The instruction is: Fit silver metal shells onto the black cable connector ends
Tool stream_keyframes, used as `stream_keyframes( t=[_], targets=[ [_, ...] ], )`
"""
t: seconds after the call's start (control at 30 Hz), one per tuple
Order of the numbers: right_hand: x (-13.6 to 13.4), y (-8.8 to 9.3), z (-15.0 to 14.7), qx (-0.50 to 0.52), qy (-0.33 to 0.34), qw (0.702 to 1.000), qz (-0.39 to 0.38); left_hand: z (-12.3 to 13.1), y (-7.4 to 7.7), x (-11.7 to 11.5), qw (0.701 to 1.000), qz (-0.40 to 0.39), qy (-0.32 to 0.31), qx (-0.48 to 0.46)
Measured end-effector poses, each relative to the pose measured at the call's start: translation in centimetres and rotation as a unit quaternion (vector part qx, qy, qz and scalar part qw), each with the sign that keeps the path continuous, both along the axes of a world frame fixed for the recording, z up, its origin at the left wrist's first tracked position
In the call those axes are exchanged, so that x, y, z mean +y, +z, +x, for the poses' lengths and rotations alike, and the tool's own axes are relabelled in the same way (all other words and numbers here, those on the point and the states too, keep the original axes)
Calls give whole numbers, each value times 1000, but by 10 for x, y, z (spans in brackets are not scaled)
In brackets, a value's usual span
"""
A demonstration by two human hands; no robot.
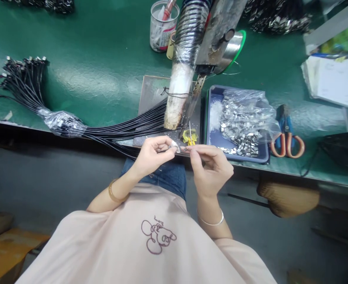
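Note:
My left hand [153, 154] pinches the end of a thin black cable [123, 130] at the bench's front edge, where a small silver plug [174, 146] shows at the fingertips. My right hand [211, 165] meets it from the right and pinches a small metal shell [185, 149] against that plug. The cable belongs to a long black bundle taped at the left [62, 123]. Just beyond the fingers stands a yellow clip fixture [190, 137] on a grey plate [151, 93].
A blue tray [213, 118] with a plastic bag of several metal shells [244, 118] sits right of the hands. Orange-handled scissors [286, 138] lie further right. A foil-wrapped duct and solder unit [188, 47] hangs above the plate. A clear cup [162, 27] stands behind. Papers [333, 83] at far right.

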State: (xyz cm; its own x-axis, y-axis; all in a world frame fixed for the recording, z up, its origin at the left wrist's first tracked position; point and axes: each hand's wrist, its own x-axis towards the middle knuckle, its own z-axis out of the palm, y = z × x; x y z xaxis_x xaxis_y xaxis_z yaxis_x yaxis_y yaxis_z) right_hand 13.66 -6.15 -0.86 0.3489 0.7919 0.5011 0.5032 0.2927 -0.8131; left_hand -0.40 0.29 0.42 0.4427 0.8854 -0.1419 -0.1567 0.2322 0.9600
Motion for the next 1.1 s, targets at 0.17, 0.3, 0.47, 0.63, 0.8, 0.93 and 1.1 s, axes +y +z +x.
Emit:
stream_keyframes(
  t=[0.17, 0.3, 0.47, 0.63, 0.8, 0.93, 1.1],
  targets=[
    [2, -4, 0, -80, 19, 994, 74, 3, 2, 3, 1000, 0, 5, 0],
    [6, -8, 0, -62, 1, 996, 56, 4, 1, 5, 1000, -12, 4, -4],
    [14, -11, 2, -34, 10, 999, 11, 6, -2, 7, 999, -19, 27, -4],
    [16, -10, 4, -123, 12, 991, 53, 8, -3, 9, 999, -24, 42, 6],
    [19, -9, 5, -181, 11, 980, 82, 9, -4, 10, 998, -18, 58, -3],
    [21, -10, 6, -186, 9, 977, 101, 9, -5, 11, 998, 1, 59, -11],
    [23, -10, 7, -181, 16, 978, 104, 10, -7, 11, 997, 10, 70, -10]
  ],
)
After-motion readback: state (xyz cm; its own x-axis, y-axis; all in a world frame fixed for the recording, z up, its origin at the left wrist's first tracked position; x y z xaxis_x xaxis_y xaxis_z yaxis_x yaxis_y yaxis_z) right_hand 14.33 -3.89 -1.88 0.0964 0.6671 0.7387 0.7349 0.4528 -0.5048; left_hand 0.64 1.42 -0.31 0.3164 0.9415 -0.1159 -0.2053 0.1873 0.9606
